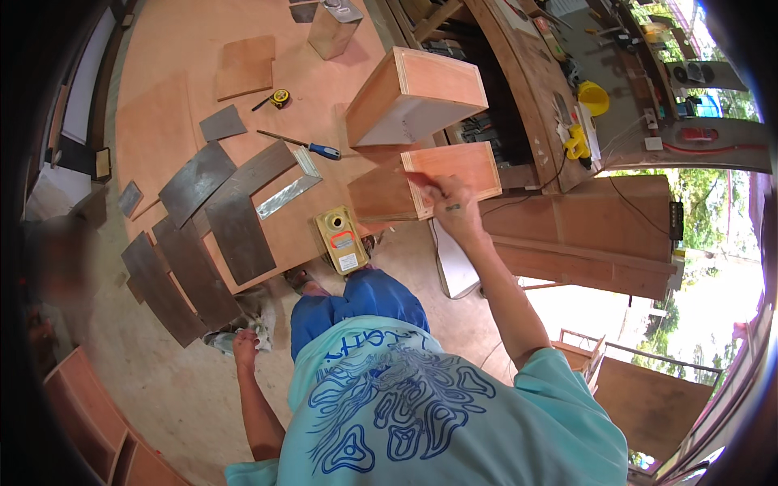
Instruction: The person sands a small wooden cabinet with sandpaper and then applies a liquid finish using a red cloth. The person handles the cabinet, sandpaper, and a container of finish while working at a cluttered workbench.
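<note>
My right hand [455, 212] is at the near edge of an open wooden box [462, 168], which lies on its side at the table's right edge. Its fingers are pinched together at the plywood rim; a small reddish-brown piece seems to be under them, too unclear to name. Beyond it stands a second, similar wooden box [442, 79] with a pale inner face. My left hand [245, 347] hangs low at my side with curled fingers, and nothing shows in it. Close by, a greyish rag [261, 312] hangs or lies below the table's edge.
On the plywood table [162, 97] lie dark sheets [239, 235], a blue-handled screwdriver [324, 151], a tape measure [279, 98] and a wooden panel [245, 66]. A metal can [335, 31] stands at the back. A yellowish can [341, 240] is at the near edge. A tool-laden workbench [527, 89] stands right.
</note>
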A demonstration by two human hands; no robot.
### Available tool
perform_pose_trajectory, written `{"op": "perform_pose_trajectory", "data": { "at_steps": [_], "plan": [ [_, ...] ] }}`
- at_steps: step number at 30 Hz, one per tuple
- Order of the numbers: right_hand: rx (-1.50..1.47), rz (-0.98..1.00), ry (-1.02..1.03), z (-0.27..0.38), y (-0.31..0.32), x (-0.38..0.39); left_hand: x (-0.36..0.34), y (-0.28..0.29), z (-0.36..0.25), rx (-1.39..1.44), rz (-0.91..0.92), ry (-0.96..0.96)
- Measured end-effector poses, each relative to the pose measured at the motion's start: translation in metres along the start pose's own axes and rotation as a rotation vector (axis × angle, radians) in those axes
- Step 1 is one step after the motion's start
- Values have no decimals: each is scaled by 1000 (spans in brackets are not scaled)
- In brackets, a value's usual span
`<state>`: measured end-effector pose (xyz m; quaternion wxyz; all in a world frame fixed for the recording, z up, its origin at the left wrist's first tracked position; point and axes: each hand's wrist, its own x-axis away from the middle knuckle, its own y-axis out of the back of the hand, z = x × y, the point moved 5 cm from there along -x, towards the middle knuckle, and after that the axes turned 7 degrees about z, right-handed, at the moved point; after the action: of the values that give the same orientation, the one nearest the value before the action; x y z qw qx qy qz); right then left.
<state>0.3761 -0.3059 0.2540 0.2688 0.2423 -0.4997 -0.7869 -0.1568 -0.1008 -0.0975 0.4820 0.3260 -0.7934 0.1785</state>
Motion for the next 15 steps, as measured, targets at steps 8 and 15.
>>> {"op": "perform_pose_trajectory", "data": {
  "at_steps": [8, 15],
  "plan": [
    [64, -53, -23, -40, 9, 7, -6, 4, 30, -153, 72, 144],
    [-111, 109, 30, 34, -5, 70, -26, -12, 14, -22, 37, 90]
  ]
}}
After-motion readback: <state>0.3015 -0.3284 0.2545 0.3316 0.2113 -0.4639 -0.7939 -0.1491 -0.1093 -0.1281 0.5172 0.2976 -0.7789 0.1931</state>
